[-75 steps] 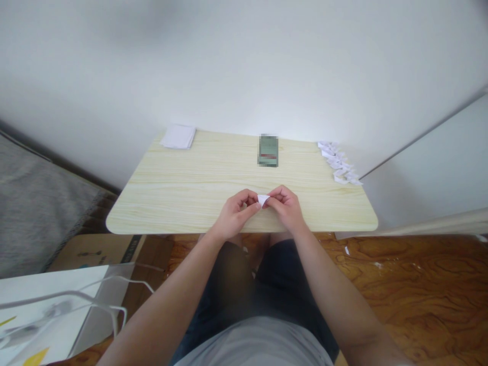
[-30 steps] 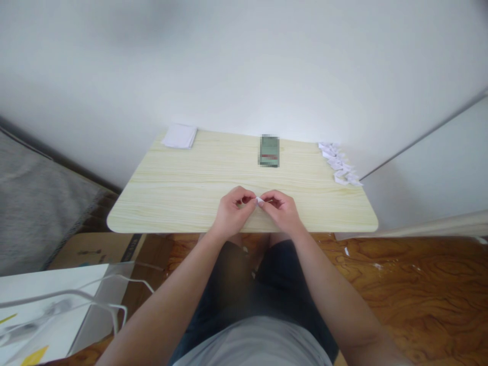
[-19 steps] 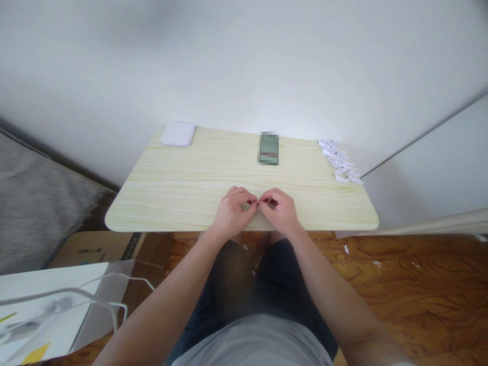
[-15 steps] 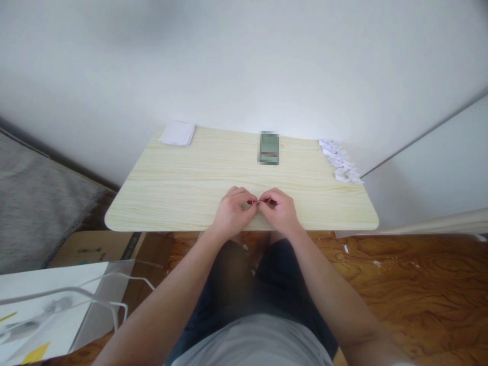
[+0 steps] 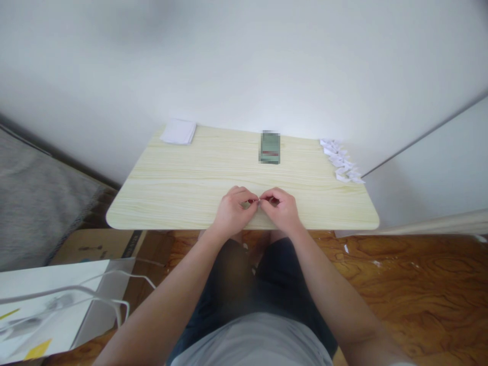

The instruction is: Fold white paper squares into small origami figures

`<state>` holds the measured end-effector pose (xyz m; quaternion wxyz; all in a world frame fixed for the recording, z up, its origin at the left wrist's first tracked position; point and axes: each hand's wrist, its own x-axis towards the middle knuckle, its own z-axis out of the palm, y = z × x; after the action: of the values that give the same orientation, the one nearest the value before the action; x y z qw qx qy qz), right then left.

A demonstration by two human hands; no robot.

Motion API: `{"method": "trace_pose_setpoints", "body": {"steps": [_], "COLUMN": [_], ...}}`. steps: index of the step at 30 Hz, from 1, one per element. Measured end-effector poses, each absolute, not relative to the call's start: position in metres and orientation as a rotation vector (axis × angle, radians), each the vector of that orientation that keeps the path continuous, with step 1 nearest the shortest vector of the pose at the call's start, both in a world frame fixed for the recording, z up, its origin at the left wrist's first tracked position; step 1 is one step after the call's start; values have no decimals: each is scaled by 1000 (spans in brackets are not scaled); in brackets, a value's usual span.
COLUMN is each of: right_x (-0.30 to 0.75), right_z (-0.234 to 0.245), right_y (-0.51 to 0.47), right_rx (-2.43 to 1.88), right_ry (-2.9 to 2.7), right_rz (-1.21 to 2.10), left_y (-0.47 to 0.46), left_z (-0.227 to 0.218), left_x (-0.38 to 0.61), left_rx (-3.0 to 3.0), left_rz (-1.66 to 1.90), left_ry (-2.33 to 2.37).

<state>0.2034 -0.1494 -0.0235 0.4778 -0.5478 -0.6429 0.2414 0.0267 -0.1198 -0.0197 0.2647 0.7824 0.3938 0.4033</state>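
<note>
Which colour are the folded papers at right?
The folded papers are white, as the head view shows.

Pixelated green rectangle (image 5: 270,147), grey blanket (image 5: 38,198), cardboard box (image 5: 110,242), white cables (image 5: 78,288), brown wood-grain floor (image 5: 419,295)

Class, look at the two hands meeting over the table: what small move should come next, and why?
Probably loosen the pinch a little for a look: the left hand and right hand meet at their tips, so what lies between them can hardly be seen.
</note>
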Motion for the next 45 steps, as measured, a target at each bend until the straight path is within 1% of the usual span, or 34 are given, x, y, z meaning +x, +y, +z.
{"method": "trace_pose_setpoints", "body": {"steps": [21,30,36,45], "right_x": [201,203,202,206], "right_z": [-22,-23,-18,-21], "right_y": [-151,-150,-151,-151], "right_rx": [-1377,-1405,-1281,-1325], "right_ry": [-1565,-1496,-1552,-1453], "right_rz": [564,589,653,692], "left_y": [-122,-121,-120,-119], "left_z": [-20,-21,-22,-20], "left_x": [29,26,27,25], "left_rx": [2194,2040,2024,1868], "left_rz": [1106,1165,1166,1214], "left_ry": [1030,1105,1062,1088]}}
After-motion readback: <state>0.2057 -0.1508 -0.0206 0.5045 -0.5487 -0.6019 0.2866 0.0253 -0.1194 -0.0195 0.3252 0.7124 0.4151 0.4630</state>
